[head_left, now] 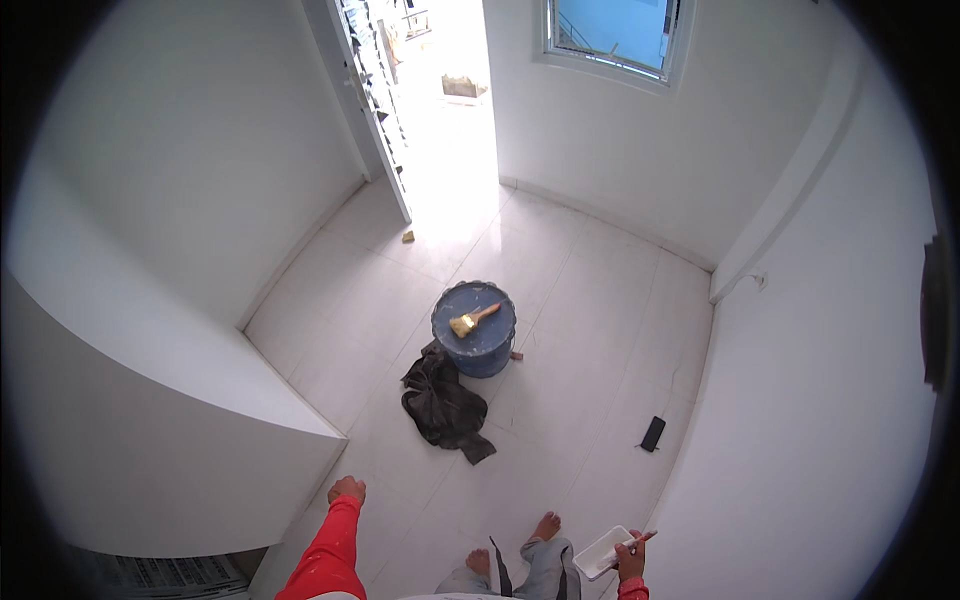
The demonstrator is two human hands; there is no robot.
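Carrying seems in hand: right of the bucket (pixel 484 362), the right hand (pixel 631 560) grips a tray (pixel 597 556) and thin handle (pixel 646 536) (next needs levelness); left hand (pixel 347 489) curled, contents unclear.

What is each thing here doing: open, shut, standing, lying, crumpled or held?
Door: open.
Window: can't tell if shut.
Blue drum: standing.
Brush: lying on the drum.
Black bundle: crumpled.
Phone-like thing: lying flat.
White tray: held in right hand.
Left hand: curled.
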